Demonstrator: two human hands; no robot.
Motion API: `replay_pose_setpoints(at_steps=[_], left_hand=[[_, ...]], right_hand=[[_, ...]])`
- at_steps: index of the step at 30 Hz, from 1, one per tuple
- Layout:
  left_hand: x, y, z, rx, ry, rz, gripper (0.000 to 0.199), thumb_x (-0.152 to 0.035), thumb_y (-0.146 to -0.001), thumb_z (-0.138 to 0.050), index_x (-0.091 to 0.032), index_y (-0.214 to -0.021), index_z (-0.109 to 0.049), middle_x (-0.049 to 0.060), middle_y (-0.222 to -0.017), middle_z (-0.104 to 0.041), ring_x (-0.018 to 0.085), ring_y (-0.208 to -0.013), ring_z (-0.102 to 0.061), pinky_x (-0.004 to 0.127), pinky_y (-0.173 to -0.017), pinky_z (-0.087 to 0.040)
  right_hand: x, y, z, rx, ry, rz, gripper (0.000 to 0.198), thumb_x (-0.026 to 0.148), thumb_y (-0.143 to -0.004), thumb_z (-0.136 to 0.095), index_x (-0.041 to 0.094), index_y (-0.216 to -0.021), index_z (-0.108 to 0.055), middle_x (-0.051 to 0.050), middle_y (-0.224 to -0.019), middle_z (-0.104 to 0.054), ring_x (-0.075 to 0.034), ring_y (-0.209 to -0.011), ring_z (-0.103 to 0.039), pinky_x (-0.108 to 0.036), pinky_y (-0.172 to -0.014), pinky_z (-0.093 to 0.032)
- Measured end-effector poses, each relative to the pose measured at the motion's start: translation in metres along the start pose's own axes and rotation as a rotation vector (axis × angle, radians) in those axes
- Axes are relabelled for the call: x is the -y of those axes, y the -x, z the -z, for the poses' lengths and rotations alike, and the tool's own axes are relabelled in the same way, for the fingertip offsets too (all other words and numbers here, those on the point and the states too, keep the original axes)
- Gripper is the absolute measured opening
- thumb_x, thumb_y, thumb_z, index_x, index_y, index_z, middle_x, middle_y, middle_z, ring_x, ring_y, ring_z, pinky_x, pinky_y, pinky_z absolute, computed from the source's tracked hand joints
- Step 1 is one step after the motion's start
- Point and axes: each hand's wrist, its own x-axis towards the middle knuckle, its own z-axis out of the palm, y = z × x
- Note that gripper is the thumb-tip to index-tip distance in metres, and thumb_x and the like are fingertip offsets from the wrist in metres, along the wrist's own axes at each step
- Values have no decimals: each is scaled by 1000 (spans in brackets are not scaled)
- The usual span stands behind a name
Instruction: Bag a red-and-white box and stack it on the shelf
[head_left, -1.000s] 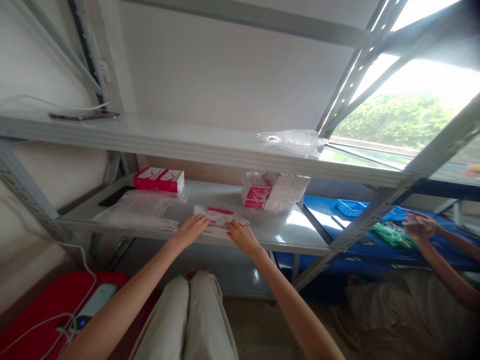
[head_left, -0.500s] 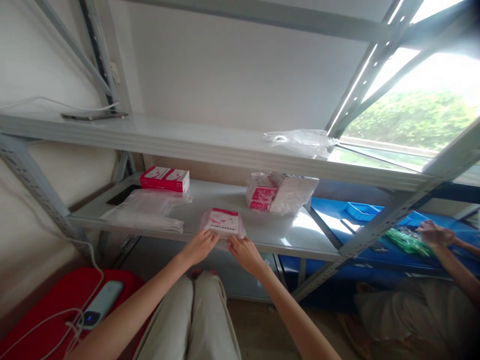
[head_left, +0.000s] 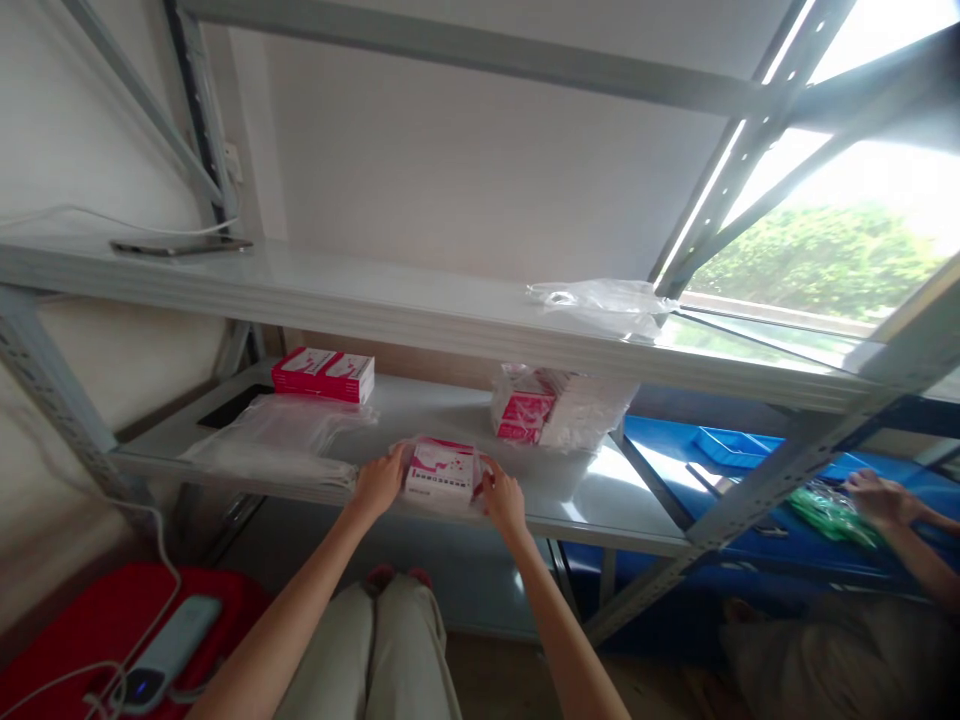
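A pink-and-white box [head_left: 442, 468] lies inside a clear plastic bag [head_left: 441, 507] at the front edge of the lower shelf. My left hand [head_left: 379, 482] grips the bag at the box's left side, its fingers closed on the film. On the opposite side my right hand [head_left: 502, 498] pinches the bag near the box's right end. Left of my hands lies a pile of flat clear bags [head_left: 274, 435], with a pair of pink-and-white boxes [head_left: 322, 375] behind it. Farther right, bagged pink boxes [head_left: 525, 410] stand beside a white packet in clear wrap [head_left: 589, 412].
The upper shelf [head_left: 375, 290] crosses above my hands and carries a phone [head_left: 180, 245] and a crumpled clear bag [head_left: 604, 303]. A corded pale device [head_left: 169, 650] rests on a red surface at lower left. At right, another person's hands [head_left: 881, 497] work by green packets [head_left: 829, 512].
My hands have moved from the bag's near edge to its two sides, farther apart. More of the box's front now shows. The camera view has shifted slightly.
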Motion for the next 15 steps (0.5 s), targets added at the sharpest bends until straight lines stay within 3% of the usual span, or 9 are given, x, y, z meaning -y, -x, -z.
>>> replay_pose_setpoints(at_steps=[3, 8, 11, 15], left_hand=[[-4, -26, -7, 74, 77, 126, 36, -29, -99, -29, -19, -126, -50, 12, -100, -70, 23, -94, -67, 31, -78, -47], [-9, -50, -19, 68, 114, 202, 31, -29, -97, -35, -17, -115, -57, 13, -101, -69, 24, -94, -66, 30, -76, -46], [-6, -44, -23, 39, 135, 211, 29, -28, -95, -40, -19, -115, -58, 13, -100, -69, 25, -95, -65, 31, -77, -46], [2, -17, -29, -35, 264, 99, 27, -17, -89, -49, -20, -112, -61, 9, -103, -68, 21, -100, -62, 29, -87, -44]], right_hand=[[12, -22, -7, 42, -57, -161, 38, 26, -95, -38, 29, -128, -56, -6, -98, -72, -21, -91, -67, -25, -71, -44], [18, -47, -17, 61, -2, -224, 36, 33, -98, -34, 23, -108, -67, -12, -96, -71, -25, -93, -67, -29, -72, -44], [10, -47, -17, 71, 44, -216, 30, 33, -96, -40, 21, -104, -67, -13, -93, -71, -25, -92, -67, -29, -72, -44], [-8, -19, -20, 113, 28, -85, 25, 28, -94, -45, 23, -110, -62, -8, -87, -70, -23, -87, -67, -29, -71, -43]])
